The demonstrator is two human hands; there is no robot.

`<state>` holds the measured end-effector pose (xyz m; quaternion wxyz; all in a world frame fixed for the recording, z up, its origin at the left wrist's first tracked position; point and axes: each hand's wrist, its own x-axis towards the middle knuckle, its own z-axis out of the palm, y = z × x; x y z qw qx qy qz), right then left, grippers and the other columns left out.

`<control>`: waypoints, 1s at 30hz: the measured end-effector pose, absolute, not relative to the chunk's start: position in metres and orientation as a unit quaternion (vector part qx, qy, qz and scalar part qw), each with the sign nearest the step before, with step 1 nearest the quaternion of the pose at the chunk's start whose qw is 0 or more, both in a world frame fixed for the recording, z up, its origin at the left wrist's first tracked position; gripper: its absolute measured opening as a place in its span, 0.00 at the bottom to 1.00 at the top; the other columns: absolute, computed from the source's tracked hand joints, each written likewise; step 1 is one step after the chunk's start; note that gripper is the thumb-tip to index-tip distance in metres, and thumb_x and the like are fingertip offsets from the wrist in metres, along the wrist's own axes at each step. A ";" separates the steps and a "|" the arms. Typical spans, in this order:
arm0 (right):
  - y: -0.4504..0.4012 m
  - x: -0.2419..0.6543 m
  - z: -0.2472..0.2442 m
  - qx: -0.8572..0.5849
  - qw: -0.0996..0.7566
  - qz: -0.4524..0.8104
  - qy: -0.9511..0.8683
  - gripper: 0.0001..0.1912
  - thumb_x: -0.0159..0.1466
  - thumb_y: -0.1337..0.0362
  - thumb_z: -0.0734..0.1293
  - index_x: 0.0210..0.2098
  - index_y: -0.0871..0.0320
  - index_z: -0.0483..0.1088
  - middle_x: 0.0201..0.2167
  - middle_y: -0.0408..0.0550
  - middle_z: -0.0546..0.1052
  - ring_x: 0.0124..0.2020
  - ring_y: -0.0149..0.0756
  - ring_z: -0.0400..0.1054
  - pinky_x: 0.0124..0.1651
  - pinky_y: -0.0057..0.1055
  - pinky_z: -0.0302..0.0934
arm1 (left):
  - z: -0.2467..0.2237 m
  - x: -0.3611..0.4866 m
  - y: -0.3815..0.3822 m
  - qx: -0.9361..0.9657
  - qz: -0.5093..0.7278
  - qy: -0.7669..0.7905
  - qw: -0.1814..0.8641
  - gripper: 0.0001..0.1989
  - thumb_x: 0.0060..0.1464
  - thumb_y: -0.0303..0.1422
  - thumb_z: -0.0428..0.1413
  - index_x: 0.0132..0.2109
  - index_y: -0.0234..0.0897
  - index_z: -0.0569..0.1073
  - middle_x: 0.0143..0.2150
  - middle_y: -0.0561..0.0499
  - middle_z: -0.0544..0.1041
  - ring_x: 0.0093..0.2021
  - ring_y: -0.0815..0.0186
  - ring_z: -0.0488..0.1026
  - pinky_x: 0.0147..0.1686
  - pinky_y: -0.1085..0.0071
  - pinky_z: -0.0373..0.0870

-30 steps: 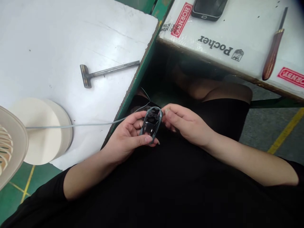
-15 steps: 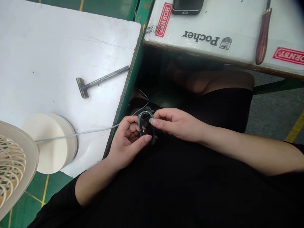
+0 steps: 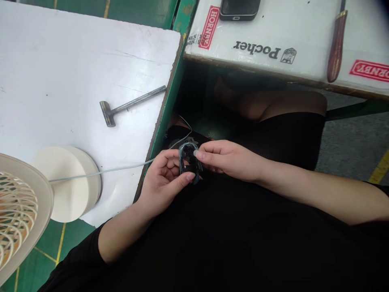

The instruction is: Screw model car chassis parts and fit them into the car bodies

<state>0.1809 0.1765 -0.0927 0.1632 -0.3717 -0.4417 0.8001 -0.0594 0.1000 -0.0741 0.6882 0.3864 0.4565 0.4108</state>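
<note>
A small black plastic part point(image 3: 189, 159), its exact kind too tangled to tell, sits between the two hands just above the person's lap, wrapped in loops of thin grey cable point(image 3: 184, 156). The cable leaves the bundle and runs left across a white tabletop point(image 3: 60, 81), ending at the round cream base point(image 3: 73, 182) of a desk fan point(image 3: 21, 215). A second fine strand arcs up near the bundle, over the dark gap beside the table.

The left hand point(image 3: 161, 182) cradles the part from below and the side, fingers curled loosely and half closed, with the thumb point(image 3: 190, 176) lying across the lower end of the bundle. The right hand point(image 3: 231, 160) comes in from the other side, nearly flat, with the fingers close together. Its fingertips point(image 3: 199, 154) press on the cable loops at the upper right of the part, in a light pinch against the bundle. Both hands touch the part, and the two are almost meeting around it.

On the white tabletop, well apart from the hands, lies one small steel hammer point(image 3: 107, 114). The table has a green edge point(image 3: 164, 125). Across the gap stands a white printed Pocher box point(image 3: 261, 44) with two red Hornby labels point(image 3: 209, 27) on view. One phone point(image 3: 239, 10) and one wooden-handled knife point(image 3: 336, 46) lie on the box. Its blade is mostly cut off by the frame.
</note>
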 end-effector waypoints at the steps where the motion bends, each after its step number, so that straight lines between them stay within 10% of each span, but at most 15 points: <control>1: 0.176 0.181 -0.092 -0.370 0.163 0.801 -0.442 0.33 0.70 0.32 0.78 0.34 0.56 0.76 0.27 0.40 0.70 0.28 0.32 0.61 0.30 0.32 0.55 | -0.074 -0.059 0.100 0.387 0.416 0.458 0.684 0.20 0.70 0.23 0.73 0.63 0.43 0.81 0.50 0.51 0.90 0.45 0.65 0.92 0.52 0.69 0.91; 16: 0.172 0.186 -0.084 -0.388 0.180 0.698 -0.575 0.22 0.69 0.43 0.83 0.41 0.55 0.81 0.35 0.42 0.77 0.35 0.35 0.70 0.37 0.34 0.65 | -0.074 -0.056 0.098 0.429 0.454 0.472 0.622 0.20 0.68 0.20 0.73 0.60 0.44 0.84 0.50 0.53 0.87 0.48 0.73 0.87 0.52 0.80 0.85; 30: 0.176 0.189 -0.086 -0.364 0.199 0.780 -0.469 0.30 0.73 0.34 0.77 0.35 0.56 0.78 0.27 0.40 0.70 0.30 0.33 0.61 0.32 0.34 0.53 | -0.072 -0.059 0.097 0.410 0.458 0.481 0.625 0.19 0.67 0.22 0.75 0.59 0.43 0.83 0.49 0.53 0.86 0.45 0.69 0.88 0.49 0.73 0.89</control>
